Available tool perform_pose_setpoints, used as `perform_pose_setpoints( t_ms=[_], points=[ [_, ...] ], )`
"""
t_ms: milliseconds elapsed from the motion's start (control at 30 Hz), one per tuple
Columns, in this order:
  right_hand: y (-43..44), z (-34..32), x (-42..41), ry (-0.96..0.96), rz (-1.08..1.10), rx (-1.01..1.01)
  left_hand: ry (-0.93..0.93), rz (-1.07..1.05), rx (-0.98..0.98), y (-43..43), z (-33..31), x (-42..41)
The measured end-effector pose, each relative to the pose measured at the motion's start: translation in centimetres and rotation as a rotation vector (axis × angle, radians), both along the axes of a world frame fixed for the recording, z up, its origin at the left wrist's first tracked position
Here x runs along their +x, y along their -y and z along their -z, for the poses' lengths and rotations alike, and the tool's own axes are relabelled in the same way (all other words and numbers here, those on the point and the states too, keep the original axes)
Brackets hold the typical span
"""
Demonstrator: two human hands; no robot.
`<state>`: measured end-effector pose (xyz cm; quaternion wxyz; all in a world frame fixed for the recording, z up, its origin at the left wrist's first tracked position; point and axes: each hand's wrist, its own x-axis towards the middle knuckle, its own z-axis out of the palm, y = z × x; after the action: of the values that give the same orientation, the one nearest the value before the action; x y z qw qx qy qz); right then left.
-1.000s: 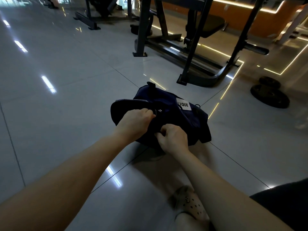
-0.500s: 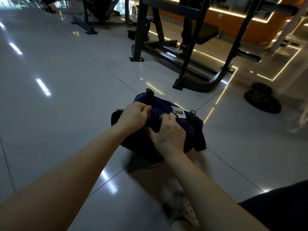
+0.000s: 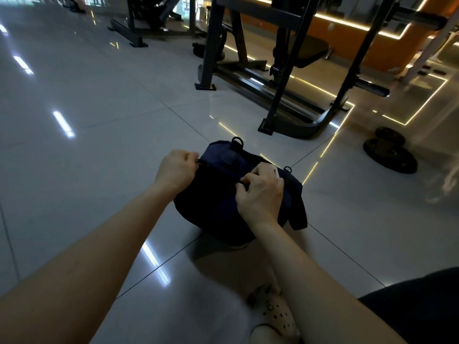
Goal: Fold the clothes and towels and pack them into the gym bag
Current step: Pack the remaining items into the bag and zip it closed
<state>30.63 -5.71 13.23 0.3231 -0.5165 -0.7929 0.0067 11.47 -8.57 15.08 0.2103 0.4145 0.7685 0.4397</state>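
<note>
Here, the navy gym bag [image 3: 221, 209] is laid on the glossy tiled floor [image 3: 87, 108], its long axis run from far left to near right; its contents are hidden; its zip pull [image 3: 199, 161] is pinched by the left hand [image 3: 177, 170]; its top is gripped by the curled right hand [image 3: 260, 194]; a bench frame [image 3: 283, 95] and weight plates [image 3: 390, 155] are set beyond.
</note>
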Motion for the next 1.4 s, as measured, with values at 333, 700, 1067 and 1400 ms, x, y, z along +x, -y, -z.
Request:
perform_pose_setpoints(
  t_ms=[333, 700, 1067, 1400],
  points=[
    [0.2, -1.1, -4.0, 0.259, -0.174, 0.105, 0.235, 0.172, 0.039, 1.2, 0.9, -1.0],
    [-1.1, -2.9, -5.9, 0.538, -0.297, 0.071, 0.365, 0.194, -0.027, 2.0, 2.3, -2.6],
    [-2.2, -3.5, -4.8, 0.412, -0.217, -0.078, 0.669, 0.004, -0.26, 5.1, 11.9, -6.0],
    [-1.3, -3.0, -8.7, 0.408, -0.238, -0.2, 0.769, -0.268, -0.29, 6.1, 14.0, -5.9]
  ],
)
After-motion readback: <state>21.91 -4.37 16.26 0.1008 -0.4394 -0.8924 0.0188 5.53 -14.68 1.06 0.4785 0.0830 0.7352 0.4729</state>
